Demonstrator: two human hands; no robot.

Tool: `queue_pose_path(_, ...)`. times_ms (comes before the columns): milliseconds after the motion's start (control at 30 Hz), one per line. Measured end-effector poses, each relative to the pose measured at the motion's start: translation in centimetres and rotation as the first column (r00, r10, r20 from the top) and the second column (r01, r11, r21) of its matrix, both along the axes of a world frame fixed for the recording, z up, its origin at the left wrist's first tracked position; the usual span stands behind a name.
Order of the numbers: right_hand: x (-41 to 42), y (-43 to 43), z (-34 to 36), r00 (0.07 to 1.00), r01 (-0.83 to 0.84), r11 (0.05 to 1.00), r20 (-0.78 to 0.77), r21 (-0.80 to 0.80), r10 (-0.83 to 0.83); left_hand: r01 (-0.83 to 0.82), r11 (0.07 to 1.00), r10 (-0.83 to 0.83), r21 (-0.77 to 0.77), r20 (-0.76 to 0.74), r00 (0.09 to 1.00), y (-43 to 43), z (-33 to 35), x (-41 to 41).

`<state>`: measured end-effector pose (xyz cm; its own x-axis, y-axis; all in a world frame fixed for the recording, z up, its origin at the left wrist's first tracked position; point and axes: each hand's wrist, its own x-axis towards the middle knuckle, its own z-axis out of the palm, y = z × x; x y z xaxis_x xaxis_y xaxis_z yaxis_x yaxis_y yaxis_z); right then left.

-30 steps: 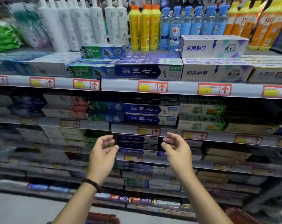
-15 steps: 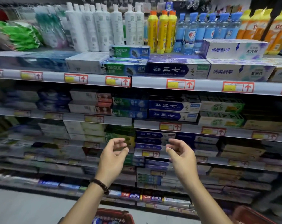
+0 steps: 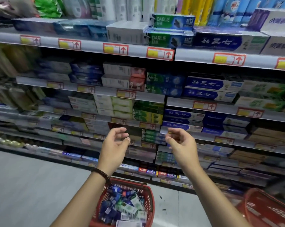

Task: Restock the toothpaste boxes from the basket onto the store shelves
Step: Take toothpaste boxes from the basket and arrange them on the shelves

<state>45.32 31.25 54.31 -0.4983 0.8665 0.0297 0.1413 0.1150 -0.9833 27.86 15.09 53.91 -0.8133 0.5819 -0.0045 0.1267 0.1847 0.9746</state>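
A red plastic basket stands on the floor below my arms, holding several toothpaste boxes in blue, green and white. My left hand and my right hand are raised side by side in front of the lower shelves, both with fingers curled loosely apart and nothing in them. The shelves ahead carry stacked toothpaste boxes: green Darlie boxes on the top tier, dark blue boxes one tier down on the right.
A second red basket sits on the floor at the lower right. Bottles stand behind the top-tier boxes. Grey floor stretches to the left. Price tags with red arrows line every shelf edge.
The view has tilted down and swung left, bringing the red basket into sight. Both hands stay raised and empty, a little lower against the shelves.
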Motion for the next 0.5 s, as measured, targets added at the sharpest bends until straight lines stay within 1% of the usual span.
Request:
queue_pose_path(100,-1.4,-1.5,-0.5,0.998,-0.057,0.998,0.02,0.012,0.056,-0.041,0.999,0.041,-0.018,0.004,0.999,-2.2,-0.8,-1.1)
queue_pose_path(300,-4.2,-3.0,-1.8,0.983,-0.172,0.985,0.068,-0.012,0.172,-0.13,0.99,0.131,-0.053,0.032,0.991,-5.6,-2.1,-1.9)
queue_pose_path(433,-5.3,-3.0,-2.7,0.966,-0.251,0.967,0.062,-0.033,0.252,-0.185,0.98,0.189,-0.071,0.05,0.981,-6.9,-3.0,-1.3)
queue_pose_path(500,-5.7,-2.8,-3.4,0.956,-0.286,0.957,0.061,-0.049,0.288,-0.212,0.971,0.218,-0.108,0.05,0.975,-7.3,-3.5,-0.9)
